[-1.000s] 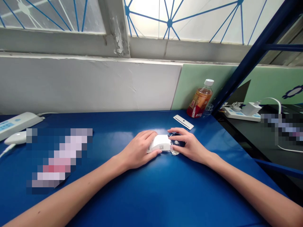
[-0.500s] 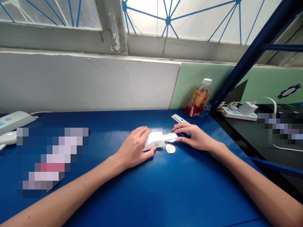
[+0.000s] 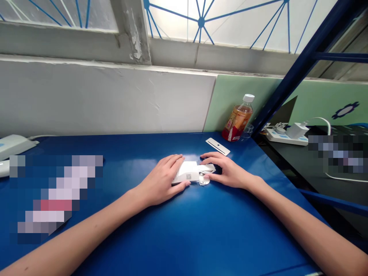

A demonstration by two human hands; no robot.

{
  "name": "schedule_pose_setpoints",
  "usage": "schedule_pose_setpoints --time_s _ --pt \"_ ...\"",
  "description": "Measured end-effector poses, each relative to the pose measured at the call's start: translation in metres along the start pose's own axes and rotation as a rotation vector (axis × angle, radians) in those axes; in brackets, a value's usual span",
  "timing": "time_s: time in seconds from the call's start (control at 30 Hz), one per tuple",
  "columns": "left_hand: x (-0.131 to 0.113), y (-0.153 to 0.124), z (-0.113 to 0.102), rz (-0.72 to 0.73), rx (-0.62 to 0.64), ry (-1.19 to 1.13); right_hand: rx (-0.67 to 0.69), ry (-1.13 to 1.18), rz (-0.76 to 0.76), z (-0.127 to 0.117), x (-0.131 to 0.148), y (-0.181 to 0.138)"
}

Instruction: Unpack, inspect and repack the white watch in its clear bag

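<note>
A small white box (image 3: 188, 171) with a printed code on its side lies on the blue table (image 3: 184, 230). My left hand (image 3: 162, 181) is curled around the box's left end, thumb under its front edge. My right hand (image 3: 227, 171) rests at the box's right end, fingers pinching a thin white flap or insert (image 3: 207, 168) that sticks out of it. A small round silvery disc (image 3: 204, 181) lies on the table just below that flap, touching my right thumb.
A flat white strip (image 3: 217, 146) lies behind my right hand. A bottle of amber drink (image 3: 237, 119) stands at the back right corner. A white power strip with a charger (image 3: 287, 135) sits on the dark side bench. White devices (image 3: 13, 143) lie far left.
My right hand has slid back left against the box and closed on the white flap; the round disc is now partly under my thumb. The view has drifted slightly.
</note>
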State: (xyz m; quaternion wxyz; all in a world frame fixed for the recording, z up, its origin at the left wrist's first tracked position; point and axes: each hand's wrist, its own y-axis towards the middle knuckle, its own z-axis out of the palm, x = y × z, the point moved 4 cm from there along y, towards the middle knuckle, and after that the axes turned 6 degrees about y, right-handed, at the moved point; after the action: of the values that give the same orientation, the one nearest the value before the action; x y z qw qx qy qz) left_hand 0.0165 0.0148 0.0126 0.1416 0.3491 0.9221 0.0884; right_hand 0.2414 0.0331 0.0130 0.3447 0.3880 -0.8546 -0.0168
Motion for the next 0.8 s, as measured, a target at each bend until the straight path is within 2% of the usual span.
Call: schedule_pose_setpoints --time_s 0.23,0.37,0.47,0.57,0.8 --pt "0.001 0.001 -0.001 -0.007 -0.024 0.007 -0.05 0.004 -0.026 -0.01 0.001 0.001" --pt "0.002 0.001 -0.001 -0.004 -0.034 0.013 -0.118 -0.046 0.073 -0.022 -0.006 0.0" --pt "0.001 0.001 -0.002 0.002 -0.037 0.005 -0.226 -0.019 0.124 -0.03 -0.01 -0.002" --pt "0.0 0.001 -0.002 0.009 -0.037 0.004 -0.322 0.047 0.178 -0.032 -0.011 -0.003" --pt "-0.001 0.001 -0.004 0.017 -0.032 0.032 -0.385 0.412 0.258 -0.026 -0.012 -0.003"
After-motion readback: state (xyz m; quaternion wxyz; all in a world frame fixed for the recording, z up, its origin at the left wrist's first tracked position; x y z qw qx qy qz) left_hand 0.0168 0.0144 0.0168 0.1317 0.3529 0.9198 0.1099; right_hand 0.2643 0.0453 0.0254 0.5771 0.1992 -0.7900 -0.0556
